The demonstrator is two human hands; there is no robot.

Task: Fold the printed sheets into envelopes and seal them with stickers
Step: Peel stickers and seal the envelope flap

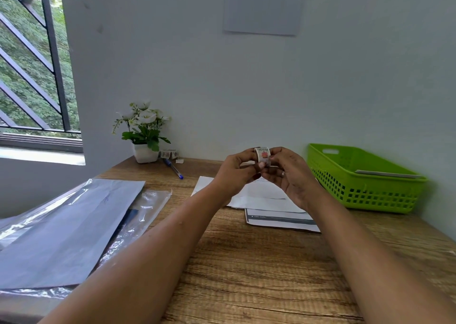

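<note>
1. Desk (pixel 246 262) — wood-grain top, set in a corner of pale grey wall (pixel 222 89).
2. Window (pixel 32 64), far left: dark slanted bars, green foliage outside.
3. Pale rectangular panel (pixel 262 5), fixed high on the wall ahead of us.
4. Sticker roll (pixel 263 155) — held in the air over the far middle of the desk. We pinch it from both sides: our left hand (pixel 237 173) has thumb and fingers curled onto it, and our right hand (pixel 288 175), a ring on one finger, does likewise.
5. Folded white sheet (pixel 261 195), flat on the desk beneath the hands, overlapping a printed sheet (pixel 278 221) with a dark band that lies nearer us.
6. Green basket (pixel 365 190), right side against the wall; a flat white paper (pixel 387 174) lies in it.
7. White pot of white flowers (pixel 144 151) in the back left corner, a second small roll (pixel 169 153) just beside it, a blue pen (pixel 174 169) near.
8. Grey sheets and clear plastic sleeves (pixel 66 225), overlapping at the desk's left edge.
</note>
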